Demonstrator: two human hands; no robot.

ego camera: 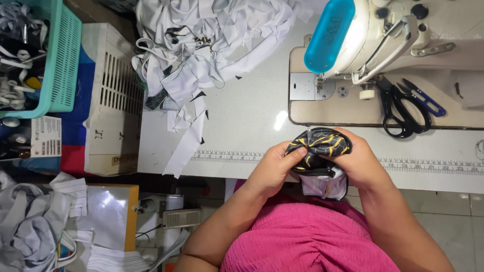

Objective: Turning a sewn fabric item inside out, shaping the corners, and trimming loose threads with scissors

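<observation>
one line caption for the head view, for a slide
Both hands, left hand and right hand, bunch black-and-gold fabric beside a sewing machine.

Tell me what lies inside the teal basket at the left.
The teal basket holds white straps or elastic bands and dark bits, one yellowish. Whatever lies deeper, under that tangle, is covered and cannot be seen.

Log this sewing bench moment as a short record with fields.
held item: black fabric piece with yellow lines, white lining showing below
left hand: grips the fabric's left edge
right hand: wraps the fabric's right side
surface: white table with a printed ruler strip along its near edge
machine: sewing machine, blue cap on its head
tools: black scissors and blue snips on the machine bed
scraps: white strip pile
side: teal basket
</observation>
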